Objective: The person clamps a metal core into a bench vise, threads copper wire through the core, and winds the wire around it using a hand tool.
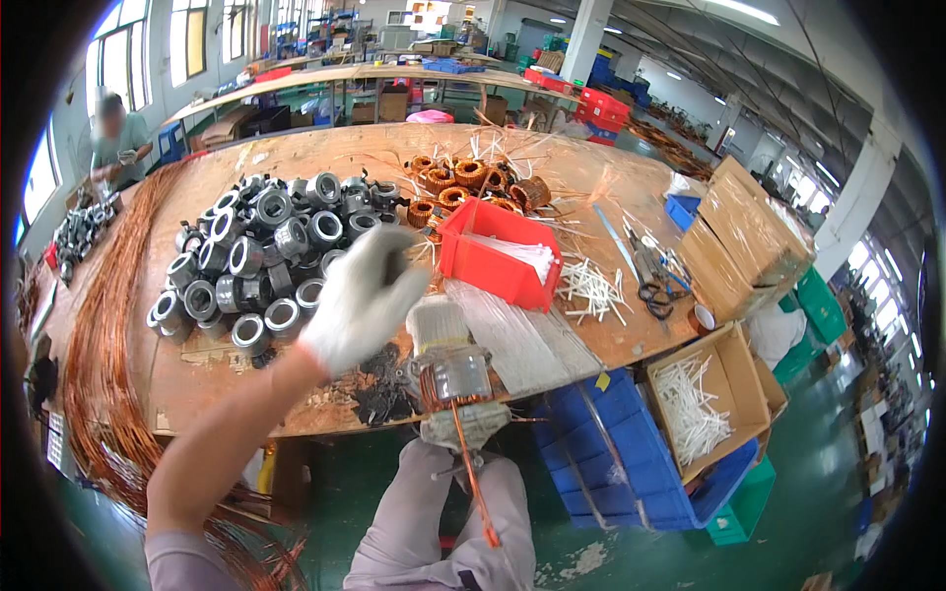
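Observation:
My left hand (363,300), in a white glove, reaches over the bench beside a heap of grey and black ring cores (274,207). Motion smears its fingers, and a dark patch shows between them; whether it holds anything cannot be told. My right hand is out of the picture. At the bench edge in front of my knees is a vise-like clamp (465,426). A grey ring core (461,377) with copper wire round one side sits at it. From there a copper wire bundle (475,483) hangs down between my legs.
Copper-wound coils (463,177) lie behind a red bin (488,258) of white strips. Scissors (655,295) and loose white pieces (593,289) are to the right. Long copper wires (123,295) drape over the left side. A blue crate (591,448) and an open carton (739,369) stand at the right edge.

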A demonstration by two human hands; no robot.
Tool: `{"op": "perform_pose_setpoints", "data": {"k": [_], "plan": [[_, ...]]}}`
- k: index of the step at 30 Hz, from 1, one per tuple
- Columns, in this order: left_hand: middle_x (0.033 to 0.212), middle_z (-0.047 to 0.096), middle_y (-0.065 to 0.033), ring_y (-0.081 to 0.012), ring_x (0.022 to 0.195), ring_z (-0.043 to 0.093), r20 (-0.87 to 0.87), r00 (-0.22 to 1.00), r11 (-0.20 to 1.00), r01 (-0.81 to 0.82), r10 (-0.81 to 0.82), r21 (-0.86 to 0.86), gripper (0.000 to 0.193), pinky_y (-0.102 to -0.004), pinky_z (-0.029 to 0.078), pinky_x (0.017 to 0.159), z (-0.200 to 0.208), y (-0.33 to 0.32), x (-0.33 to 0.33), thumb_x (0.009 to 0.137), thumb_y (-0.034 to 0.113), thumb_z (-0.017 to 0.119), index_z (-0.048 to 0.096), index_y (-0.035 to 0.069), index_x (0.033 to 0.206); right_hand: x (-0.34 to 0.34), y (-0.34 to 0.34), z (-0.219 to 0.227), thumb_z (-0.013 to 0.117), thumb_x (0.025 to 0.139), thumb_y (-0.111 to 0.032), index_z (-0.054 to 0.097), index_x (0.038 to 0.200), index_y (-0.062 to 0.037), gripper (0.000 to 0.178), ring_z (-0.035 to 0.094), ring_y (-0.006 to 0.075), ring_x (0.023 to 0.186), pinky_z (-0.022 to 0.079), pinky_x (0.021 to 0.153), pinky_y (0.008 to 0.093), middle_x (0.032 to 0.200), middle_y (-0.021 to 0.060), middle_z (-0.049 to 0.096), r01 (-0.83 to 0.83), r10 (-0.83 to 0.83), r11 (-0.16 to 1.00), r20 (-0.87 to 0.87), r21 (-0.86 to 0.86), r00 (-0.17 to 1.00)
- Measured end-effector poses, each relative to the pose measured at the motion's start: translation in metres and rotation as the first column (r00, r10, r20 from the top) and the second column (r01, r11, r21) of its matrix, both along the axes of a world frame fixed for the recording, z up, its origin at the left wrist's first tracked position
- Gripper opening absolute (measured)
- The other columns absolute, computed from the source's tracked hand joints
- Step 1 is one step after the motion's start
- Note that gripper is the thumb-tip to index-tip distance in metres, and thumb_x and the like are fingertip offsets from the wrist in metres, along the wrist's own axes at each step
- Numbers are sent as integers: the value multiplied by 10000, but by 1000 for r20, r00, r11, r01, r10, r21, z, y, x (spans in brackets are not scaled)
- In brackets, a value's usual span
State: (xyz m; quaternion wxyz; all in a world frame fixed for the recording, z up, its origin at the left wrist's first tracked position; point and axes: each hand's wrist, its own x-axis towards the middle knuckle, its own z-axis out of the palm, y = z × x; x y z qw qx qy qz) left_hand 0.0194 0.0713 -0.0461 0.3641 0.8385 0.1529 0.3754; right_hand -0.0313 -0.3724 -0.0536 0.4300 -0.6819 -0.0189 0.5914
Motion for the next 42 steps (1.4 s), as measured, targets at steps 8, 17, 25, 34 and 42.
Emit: {"op": "perform_pose_setpoints", "data": {"k": [8, 17, 25, 34, 42], "plan": [[1072, 613, -128, -234, 950, 619, 432, 901, 999, 45, -39, -4, 467, -363, 507, 897, -40, -128, -67, 977, 167, 609, 503, -50, 1376, -43, -43, -24, 640, 1013, -97, 536, 1481, 11, 491, 705, 260, 1089, 551, 962, 341, 1248, 165, 714, -539, 370, 583, 392, 608, 842], [641, 293, 71, -86, 499, 272, 223, 975, 332, 213, -8, -919, 722, -282, 227, 453, 9, -26, 38, 1074, 677, 283, 602, 50, 1237, -9, 60, -65, 583, 1014, -46, 528, 1472, 30, 468, 690, 251, 1073, 540, 967, 357, 1149, 172, 707, -298, -19, 854, 598, 427, 802], [597, 324, 62, -96, 451, 320, 248, 941, 161, 288, -231, -944, 676, -286, 281, 441, -46, 2, 110, 1054, 672, 403, 593, 36, 1176, 74, 168, -48, 575, 1036, -67, 535, 1481, -11, 450, 547, 88, 525, 429, 453, 256, 771, 30, 621, -123, -189, 791, 431, 599, 883], [830, 627, -65, -171, 685, 598, -128, 985, 951, -143, 111, -273, 489, -325, 533, 699, -45, -13, -32, 975, 464, 663, 602, 15, 1159, -24, -37, -27, 536, 1058, -52, 367, 1600, -26, 568, 506, 53, 586, 430, 526, 223, 867, 26, 600, 129, -68, 917, -169, 378, 983], [650, 408, 29, -83, 512, 355, 270, 962, 705, 222, -44, -674, 578, -250, 311, 491, 34, -127, -5, 1118, 529, 378, 575, 14, 1292, -5, -29, -42, 661, 987, -63, 526, 1481, 28, 521, 693, 234, 1061, 545, 903, 367, 1162, 153, 717, -543, 365, 205, 451, 815, 814]]}}
